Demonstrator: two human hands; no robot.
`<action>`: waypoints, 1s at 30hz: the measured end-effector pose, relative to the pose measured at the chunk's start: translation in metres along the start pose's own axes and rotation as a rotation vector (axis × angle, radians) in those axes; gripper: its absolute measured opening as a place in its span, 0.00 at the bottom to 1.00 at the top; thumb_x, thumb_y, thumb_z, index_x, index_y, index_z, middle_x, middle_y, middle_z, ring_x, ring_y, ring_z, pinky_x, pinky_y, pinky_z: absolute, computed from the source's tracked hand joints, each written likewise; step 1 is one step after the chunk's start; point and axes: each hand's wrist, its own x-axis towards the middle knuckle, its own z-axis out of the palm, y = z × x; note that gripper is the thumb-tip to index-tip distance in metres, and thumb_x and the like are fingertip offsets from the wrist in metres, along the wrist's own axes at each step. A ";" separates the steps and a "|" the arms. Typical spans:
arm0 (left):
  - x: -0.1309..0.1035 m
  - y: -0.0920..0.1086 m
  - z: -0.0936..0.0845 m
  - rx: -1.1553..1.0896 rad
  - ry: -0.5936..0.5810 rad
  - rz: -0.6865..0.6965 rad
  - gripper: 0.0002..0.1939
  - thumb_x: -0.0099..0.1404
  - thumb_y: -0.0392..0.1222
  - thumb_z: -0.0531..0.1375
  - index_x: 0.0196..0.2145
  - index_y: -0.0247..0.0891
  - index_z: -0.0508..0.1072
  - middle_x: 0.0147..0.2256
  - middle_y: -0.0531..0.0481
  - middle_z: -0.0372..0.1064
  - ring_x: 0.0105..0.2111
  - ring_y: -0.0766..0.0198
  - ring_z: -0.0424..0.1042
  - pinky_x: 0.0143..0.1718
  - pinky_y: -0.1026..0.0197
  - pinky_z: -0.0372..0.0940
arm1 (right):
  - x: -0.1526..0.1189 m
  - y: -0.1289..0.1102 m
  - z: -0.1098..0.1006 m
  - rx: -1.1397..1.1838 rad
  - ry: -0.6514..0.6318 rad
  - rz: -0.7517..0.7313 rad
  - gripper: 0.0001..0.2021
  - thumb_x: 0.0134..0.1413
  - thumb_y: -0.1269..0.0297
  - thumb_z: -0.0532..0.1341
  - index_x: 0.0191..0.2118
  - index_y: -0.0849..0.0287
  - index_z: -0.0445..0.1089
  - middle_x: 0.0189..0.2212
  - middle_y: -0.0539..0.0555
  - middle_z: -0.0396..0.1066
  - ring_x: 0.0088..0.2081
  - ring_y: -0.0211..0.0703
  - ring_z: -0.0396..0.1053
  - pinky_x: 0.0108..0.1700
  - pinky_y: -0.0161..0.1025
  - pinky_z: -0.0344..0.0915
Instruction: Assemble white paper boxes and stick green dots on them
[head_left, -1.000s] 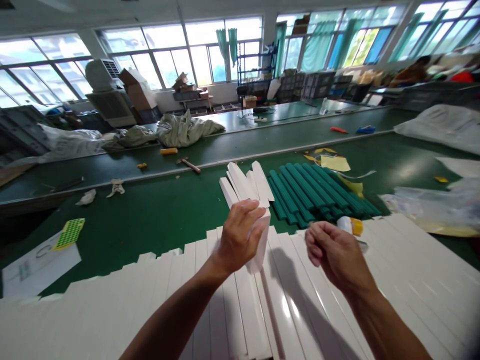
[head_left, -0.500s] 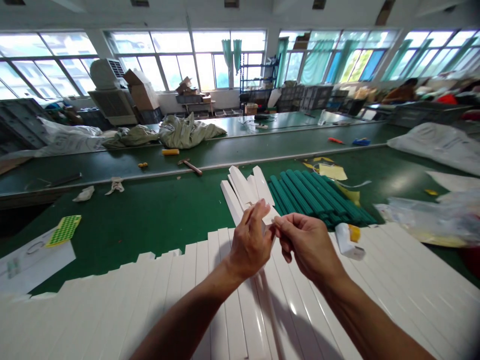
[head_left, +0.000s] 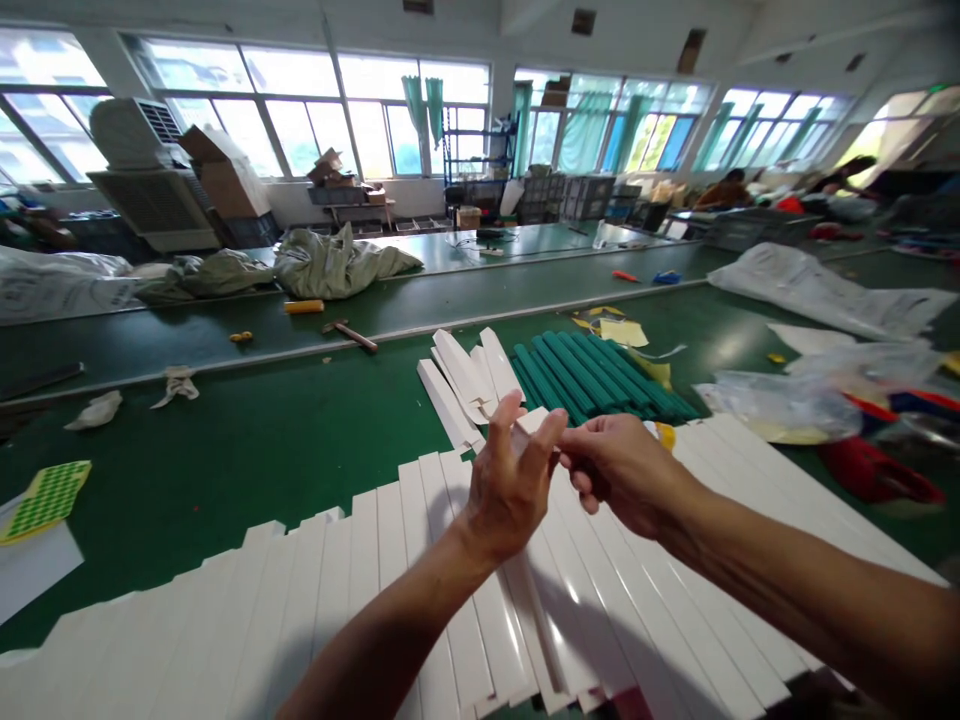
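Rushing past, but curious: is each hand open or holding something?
Left hand: part-curled at a white piece's end; whether it grips can't be told.
Right hand: fingers pinched closed beside it; anything between them is hidden.

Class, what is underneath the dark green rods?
The rods lie on the green table; a yellow piece shows by their far edge. Anything fully beneath them is hidden.

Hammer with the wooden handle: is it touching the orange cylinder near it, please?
Apart. The head view shows the hammer with the wooden handle and orange cylinder with a narrow strip of dark green tabletop between.
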 end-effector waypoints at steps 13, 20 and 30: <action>0.002 -0.012 -0.012 -0.226 -0.112 -0.154 0.24 0.55 0.31 0.55 0.52 0.34 0.66 0.50 0.37 0.64 0.53 0.51 0.64 0.54 0.45 0.64 | 0.007 0.056 0.022 0.248 0.109 -0.118 0.26 0.39 0.41 0.68 0.19 0.60 0.61 0.10 0.49 0.62 0.10 0.34 0.58 0.11 0.31 0.55; 0.003 -0.008 -0.015 -0.266 -0.081 -0.201 0.19 0.59 0.41 0.59 0.48 0.36 0.67 0.47 0.38 0.65 0.51 0.51 0.65 0.51 0.46 0.65 | 0.037 0.083 0.006 -0.219 0.227 -0.314 0.25 0.46 0.46 0.65 0.17 0.56 0.52 0.11 0.43 0.52 0.15 0.31 0.50 0.17 0.31 0.46; 0.016 -0.025 0.018 -0.277 0.215 -0.687 0.22 0.52 0.41 0.67 0.44 0.39 0.65 0.36 0.50 0.68 0.30 0.66 0.70 0.29 0.64 0.67 | 0.027 0.154 0.011 -0.698 -0.140 -0.510 0.12 0.48 0.61 0.62 0.24 0.56 0.57 0.21 0.49 0.63 0.22 0.37 0.58 0.26 0.34 0.50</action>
